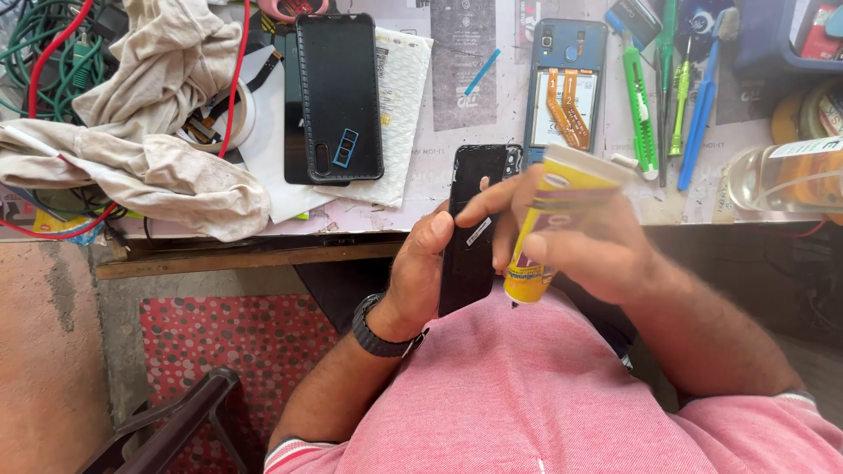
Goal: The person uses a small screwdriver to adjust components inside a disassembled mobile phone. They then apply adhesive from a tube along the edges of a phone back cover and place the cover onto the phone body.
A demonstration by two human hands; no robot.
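Both hands grip, close over a pink shirt.
Left hand clasps a black phone panel; right hand closes around a yellow glue tube, nozzle down.

Cluttered worktable in daylight; red dotted mat on concrete floor; dark chair.
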